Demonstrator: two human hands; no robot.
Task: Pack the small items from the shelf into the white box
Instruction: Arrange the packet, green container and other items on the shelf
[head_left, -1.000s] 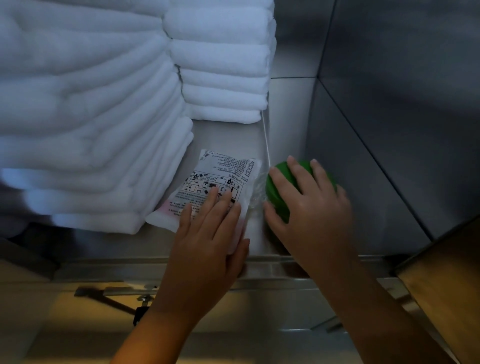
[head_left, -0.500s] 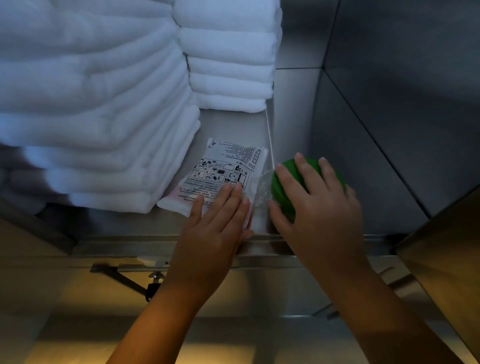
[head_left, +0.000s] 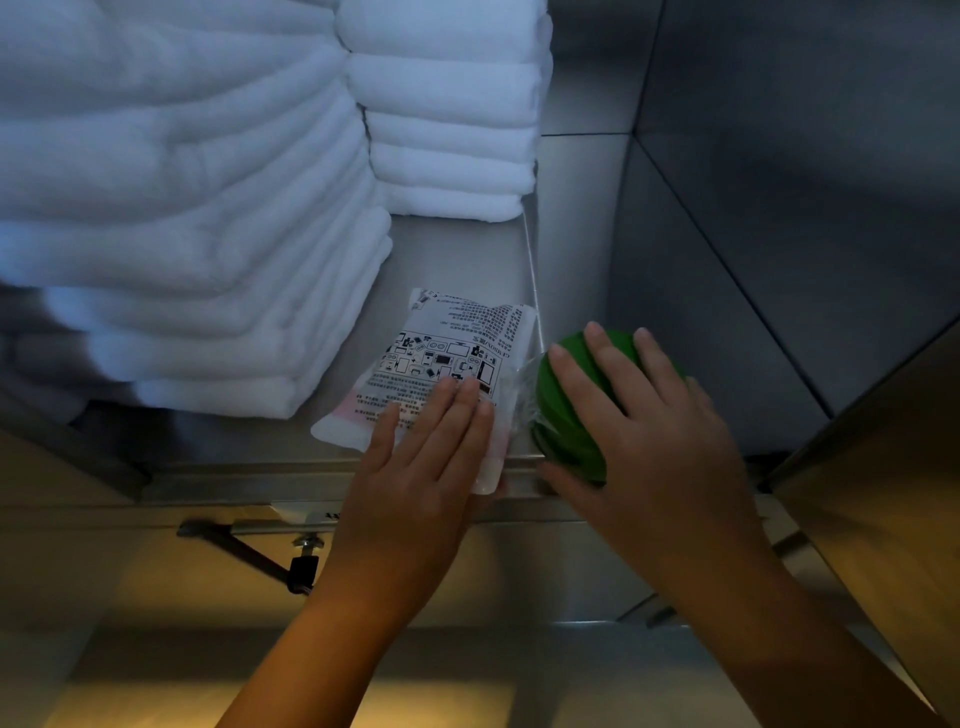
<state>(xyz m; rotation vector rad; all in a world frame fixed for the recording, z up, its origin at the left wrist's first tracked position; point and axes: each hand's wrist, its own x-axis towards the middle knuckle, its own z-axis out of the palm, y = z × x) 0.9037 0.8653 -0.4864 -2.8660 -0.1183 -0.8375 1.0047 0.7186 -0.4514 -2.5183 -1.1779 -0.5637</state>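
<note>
Pressing with straight fingers, the left hand (head_left: 415, 467) is lying flat on the printed packet (head_left: 452, 353) at the shelf (head_left: 457, 249) front edge, probably to slide it off. The right hand (head_left: 660, 441) is curling around the green round item (head_left: 563, 423) just beside it, ready for lifting; the white box is not showing.

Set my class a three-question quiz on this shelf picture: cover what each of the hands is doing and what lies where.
1. True or false: the left hand rests with its fingers flat on the printed white packet.
2. Which hand covers the green round item? A: the left hand. B: the right hand. C: neither.
3. Fill in: left of the packet, on the metal shelf, stands a stack of folded white ____.

Key: 1 true; 2 B; 3 towels.
</note>
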